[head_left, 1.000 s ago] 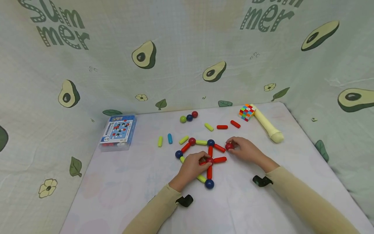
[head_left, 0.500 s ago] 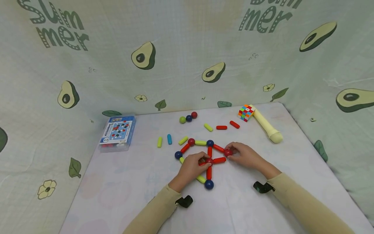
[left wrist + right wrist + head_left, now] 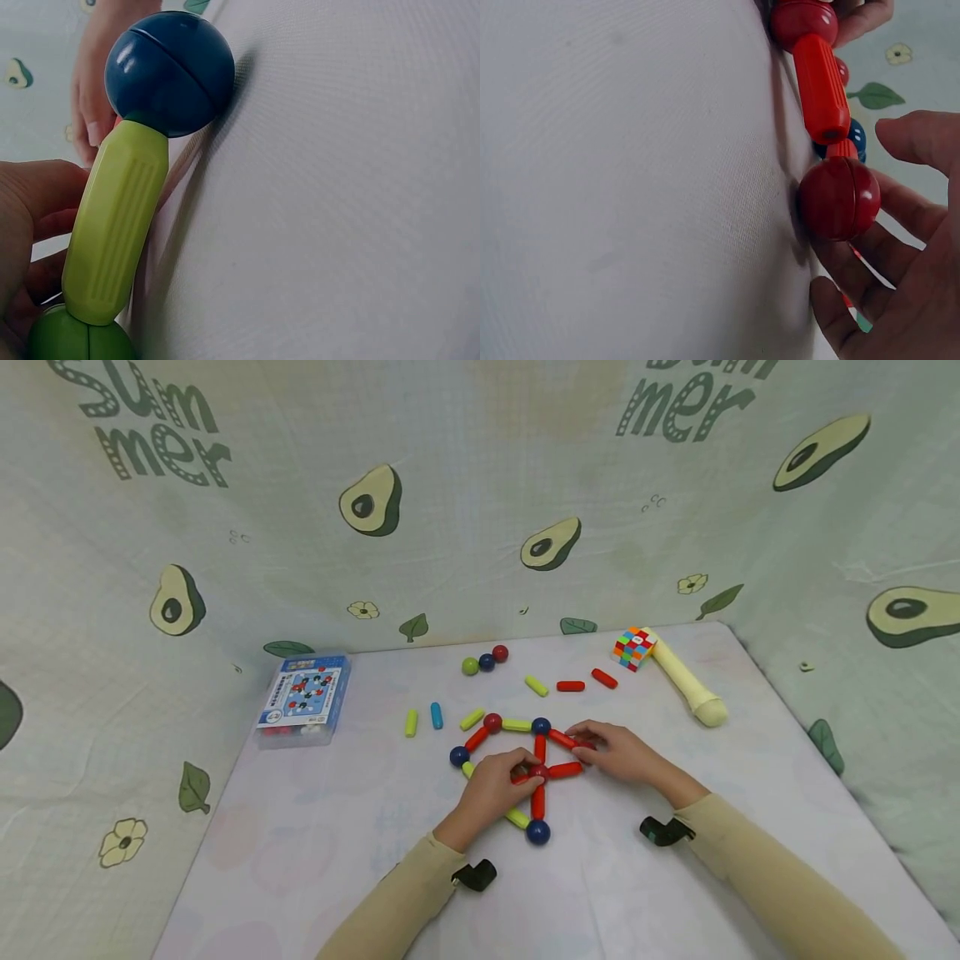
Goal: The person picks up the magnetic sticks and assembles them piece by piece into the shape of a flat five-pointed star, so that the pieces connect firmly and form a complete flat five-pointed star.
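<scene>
A flat figure of coloured rods and balls [image 3: 517, 752] lies mid-table. My left hand [image 3: 525, 774] rests on its middle, fingers curled round the centre red ball [image 3: 538, 771]. In the left wrist view a blue ball [image 3: 169, 71], a yellow-green rod [image 3: 116, 221] and a green ball [image 3: 79, 341] are joined beside my thumb. My right hand [image 3: 588, 747] pinches a red ball [image 3: 838, 199] at the figure's right corner, against the end of a red rod [image 3: 819, 82]. In the head view my fingers mostly hide that ball.
Loose pieces lie behind the figure: three balls [image 3: 485, 662], yellow rods [image 3: 411, 722], a blue rod [image 3: 436, 716] and red rods [image 3: 570, 686]. A blue box [image 3: 303, 697] sits at the left. A colourful cube [image 3: 633, 647] and a cream cylinder [image 3: 686, 685] sit at the back right. Cloth walls enclose the table.
My right hand has brought the red ball down and left to the ends of the two red rods, and its fingers now cover it. My left hand has stayed put.
</scene>
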Demonstrator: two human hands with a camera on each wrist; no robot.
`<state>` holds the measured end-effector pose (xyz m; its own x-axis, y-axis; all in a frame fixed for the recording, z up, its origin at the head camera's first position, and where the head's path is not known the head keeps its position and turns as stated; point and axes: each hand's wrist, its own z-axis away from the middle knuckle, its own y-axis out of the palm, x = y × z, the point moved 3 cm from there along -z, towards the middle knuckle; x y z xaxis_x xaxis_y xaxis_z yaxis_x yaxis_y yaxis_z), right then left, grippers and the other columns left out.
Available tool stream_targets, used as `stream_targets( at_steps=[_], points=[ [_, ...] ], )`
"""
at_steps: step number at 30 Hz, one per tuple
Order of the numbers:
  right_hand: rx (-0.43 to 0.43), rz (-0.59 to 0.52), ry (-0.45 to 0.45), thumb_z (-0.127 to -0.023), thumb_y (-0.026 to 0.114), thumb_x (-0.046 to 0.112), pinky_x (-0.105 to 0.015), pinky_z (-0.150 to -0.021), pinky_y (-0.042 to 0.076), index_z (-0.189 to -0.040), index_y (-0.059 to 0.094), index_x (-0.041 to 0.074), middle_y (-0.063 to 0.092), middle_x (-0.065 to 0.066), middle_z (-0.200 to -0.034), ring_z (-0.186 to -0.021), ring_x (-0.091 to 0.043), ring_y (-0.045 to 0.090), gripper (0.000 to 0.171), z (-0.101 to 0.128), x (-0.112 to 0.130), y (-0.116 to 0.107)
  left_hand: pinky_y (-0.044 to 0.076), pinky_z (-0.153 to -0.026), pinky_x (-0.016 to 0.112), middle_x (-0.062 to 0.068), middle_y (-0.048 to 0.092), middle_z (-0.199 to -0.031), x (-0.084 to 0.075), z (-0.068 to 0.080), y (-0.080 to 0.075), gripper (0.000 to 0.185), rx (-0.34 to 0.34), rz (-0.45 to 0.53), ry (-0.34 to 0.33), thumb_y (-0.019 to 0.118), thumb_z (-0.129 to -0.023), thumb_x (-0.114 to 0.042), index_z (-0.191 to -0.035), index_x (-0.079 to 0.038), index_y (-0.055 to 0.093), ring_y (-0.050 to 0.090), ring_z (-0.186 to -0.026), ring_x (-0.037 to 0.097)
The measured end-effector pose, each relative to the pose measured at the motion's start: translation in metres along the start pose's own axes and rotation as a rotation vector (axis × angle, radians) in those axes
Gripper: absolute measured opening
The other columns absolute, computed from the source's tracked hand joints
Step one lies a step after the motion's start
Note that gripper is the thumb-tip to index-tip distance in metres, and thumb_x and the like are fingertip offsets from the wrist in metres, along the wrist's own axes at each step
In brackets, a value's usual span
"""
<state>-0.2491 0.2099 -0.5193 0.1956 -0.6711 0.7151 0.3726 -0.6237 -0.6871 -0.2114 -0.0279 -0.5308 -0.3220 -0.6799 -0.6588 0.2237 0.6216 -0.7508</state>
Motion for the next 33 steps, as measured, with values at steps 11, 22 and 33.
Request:
stream_targets(
  at_steps=[11, 22, 33],
  points=[
    [0.017, -0.063, -0.034, -0.098, 0.068, 0.022, -0.052, -0.105, 0.046, -0.134, 0.061, 0.013, 0.063, -0.006, -0.13, -0.12, -0.027, 0.059, 0.037, 0.009, -0.013, -0.005, 0.05, -0.078, 0.019, -0.008, 0.065, -0.102, -0.009, -0.003, -0.004, 0.036, 0.002, -0.087, 0.008, 0.078, -0.091, -0.035, -0.123, -0.021, 0.07, 0.057, -0.09, 0.009],
    [0.01, -0.086, -0.065, -0.095, 0.072, 0.018, -0.052, -0.103, 0.048, -0.127, 0.065, 0.016, 0.064, -0.002, -0.124, -0.116, -0.025, 0.06, 0.032, 0.014, -0.017, -0.002, 0.039, -0.062, 0.017, -0.014, 0.07, -0.088, -0.035, -0.021, 0.007, 0.029, 0.044, -0.343, 0.152, 0.078, -0.091, -0.034, -0.119, -0.026, 0.078, 0.048, -0.082, 0.008],
    [-0.004, -0.057, -0.059, -0.096, 0.072, 0.018, -0.052, -0.102, 0.047, -0.127, 0.065, 0.017, 0.064, -0.003, -0.126, -0.116, -0.025, 0.06, 0.032, 0.016, -0.017, -0.002, 0.04, -0.062, 0.016, -0.011, 0.072, -0.088, -0.038, -0.026, 0.012, 0.023, 0.005, -0.359, 0.132, 0.081, -0.089, -0.032, -0.109, -0.022, 0.081, 0.049, -0.081, 0.009]
  ],
)
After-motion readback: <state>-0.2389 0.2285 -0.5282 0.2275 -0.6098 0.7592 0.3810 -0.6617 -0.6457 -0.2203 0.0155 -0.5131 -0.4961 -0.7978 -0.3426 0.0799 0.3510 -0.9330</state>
